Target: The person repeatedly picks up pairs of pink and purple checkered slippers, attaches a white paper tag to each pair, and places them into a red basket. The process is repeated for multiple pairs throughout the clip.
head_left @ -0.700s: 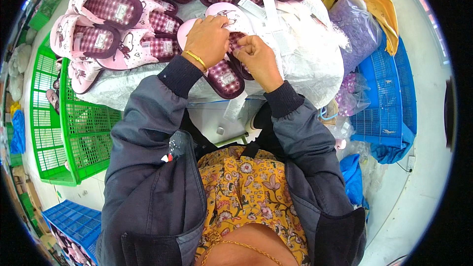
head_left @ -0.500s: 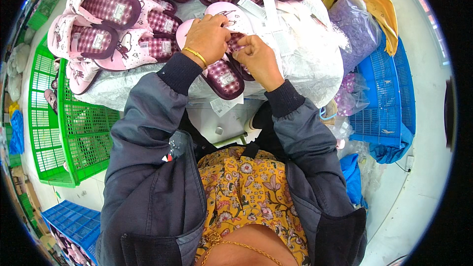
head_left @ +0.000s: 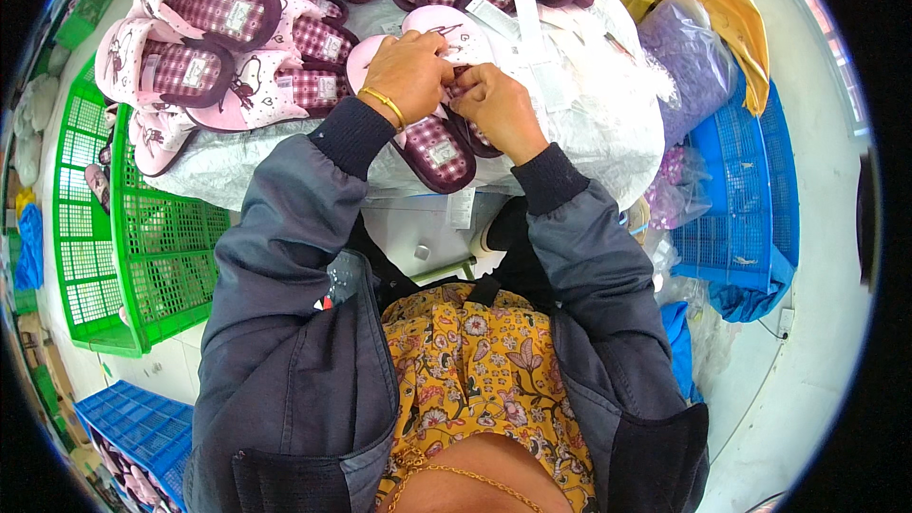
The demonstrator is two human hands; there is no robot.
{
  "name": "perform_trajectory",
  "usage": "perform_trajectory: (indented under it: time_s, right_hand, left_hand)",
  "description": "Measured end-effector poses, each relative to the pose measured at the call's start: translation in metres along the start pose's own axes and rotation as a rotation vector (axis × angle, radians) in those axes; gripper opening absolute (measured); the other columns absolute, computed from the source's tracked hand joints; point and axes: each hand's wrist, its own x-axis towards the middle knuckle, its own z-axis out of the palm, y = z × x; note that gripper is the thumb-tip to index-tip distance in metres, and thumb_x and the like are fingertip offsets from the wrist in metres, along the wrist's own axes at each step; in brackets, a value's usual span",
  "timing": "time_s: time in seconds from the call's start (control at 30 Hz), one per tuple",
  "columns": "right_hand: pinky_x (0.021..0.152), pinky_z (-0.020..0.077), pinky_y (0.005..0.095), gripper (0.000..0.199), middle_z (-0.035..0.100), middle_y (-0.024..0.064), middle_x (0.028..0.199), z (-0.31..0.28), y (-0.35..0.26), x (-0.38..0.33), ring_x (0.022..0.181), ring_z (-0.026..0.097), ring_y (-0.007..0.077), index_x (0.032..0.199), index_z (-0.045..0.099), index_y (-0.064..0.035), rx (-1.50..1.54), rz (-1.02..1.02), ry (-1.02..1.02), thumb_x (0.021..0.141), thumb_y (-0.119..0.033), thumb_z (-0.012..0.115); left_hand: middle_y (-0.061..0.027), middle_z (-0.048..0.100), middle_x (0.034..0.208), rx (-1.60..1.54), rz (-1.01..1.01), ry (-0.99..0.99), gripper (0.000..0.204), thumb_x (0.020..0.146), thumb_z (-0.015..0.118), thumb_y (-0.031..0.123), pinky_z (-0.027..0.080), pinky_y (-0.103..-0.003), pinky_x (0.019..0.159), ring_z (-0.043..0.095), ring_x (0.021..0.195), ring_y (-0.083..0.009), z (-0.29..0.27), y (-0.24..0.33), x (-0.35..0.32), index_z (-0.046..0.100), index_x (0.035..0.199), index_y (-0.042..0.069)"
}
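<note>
A pair of pink slippers (head_left: 436, 153) with dark plaid insoles lies in front of me on the covered table, heels toward me. My left hand (head_left: 407, 76), with a gold bracelet at its wrist, is bent over the pink uppers and grips them. Close against it, my right hand (head_left: 502, 112) pinches at the inner side of the right slipper. What its fingertips hold is hidden between the two hands. Below the heels a white paper tag (head_left: 463, 208) hangs over the table's edge.
Several matching slippers (head_left: 201, 71) are piled at the left and back. Loose white tags (head_left: 529, 24) lie right of the pair. Green crates (head_left: 166, 252) stand at the left, a blue crate (head_left: 736, 190) at the right. A clear bag with purple contents (head_left: 686, 57) sits near it.
The white tag below the heels has swung right and now hangs nearly straight. My fingertips have come closer together over the slippers, while the slippers stay in nearly the same place.
</note>
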Motion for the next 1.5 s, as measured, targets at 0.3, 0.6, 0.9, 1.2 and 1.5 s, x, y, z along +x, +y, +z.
perform_trajectory:
  time_s: [0.3,0.6,0.9,1.2,1.5]
  right_hand:
    - [0.067,0.0535,0.0343,0.027,0.070,0.0150,0.078,0.009,-0.004,0.002,0.071,0.070,0.0245,0.090,0.065,-0.0004,-0.084,-0.026,0.098,0.078,-0.019,0.080]
    - [0.069,0.0540,0.0329,0.023,0.073,0.0149,0.087,0.007,0.005,0.001,0.077,0.071,0.0239,0.100,0.068,-0.0002,0.159,0.020,0.044,0.082,-0.014,0.074]
    - [0.072,0.0517,0.0251,0.023,0.074,0.0086,0.093,0.021,0.009,0.011,0.080,0.067,0.0114,0.107,0.070,0.0030,0.096,-0.035,0.077,0.088,-0.010,0.070]
    - [0.074,0.0536,0.0355,0.026,0.073,0.0156,0.093,0.017,-0.001,0.014,0.081,0.071,0.0273,0.105,0.072,-0.0037,-0.200,-0.051,0.081,0.085,-0.020,0.071]
    - [0.073,0.0531,0.0398,0.025,0.072,0.0139,0.091,0.022,-0.005,0.010,0.084,0.070,0.0326,0.101,0.072,-0.0093,-0.299,-0.107,0.137,0.085,-0.028,0.070]
  left_hand:
    - [-0.0042,0.062,0.110,-0.026,0.038,-0.020,0.013,0.074,0.064,0.014,0.045,-0.043,0.083,0.059,0.101,-0.0278,0.005,-0.005,0.004,0.072,0.085,0.013]
    - [-0.0116,0.056,0.092,-0.133,0.099,0.018,0.007,0.077,0.059,0.011,0.050,-0.045,0.070,0.061,0.080,-0.0342,-0.003,-0.009,0.007,0.060,0.081,0.006]
    - [-0.0128,0.056,0.099,-0.204,0.106,-0.012,0.009,0.080,0.057,0.008,0.050,-0.046,0.072,0.061,0.084,-0.0365,-0.003,-0.013,0.008,0.058,0.088,0.004]
    - [-0.0143,0.055,0.099,-0.215,0.111,-0.033,0.011,0.081,0.056,0.005,0.050,-0.047,0.073,0.060,0.085,-0.0387,-0.003,-0.013,0.007,0.056,0.091,0.003]
    - [-0.0145,0.055,0.098,-0.196,0.079,0.003,0.009,0.081,0.055,0.006,0.049,-0.047,0.073,0.059,0.086,-0.0394,0.000,-0.014,0.008,0.054,0.089,0.004]
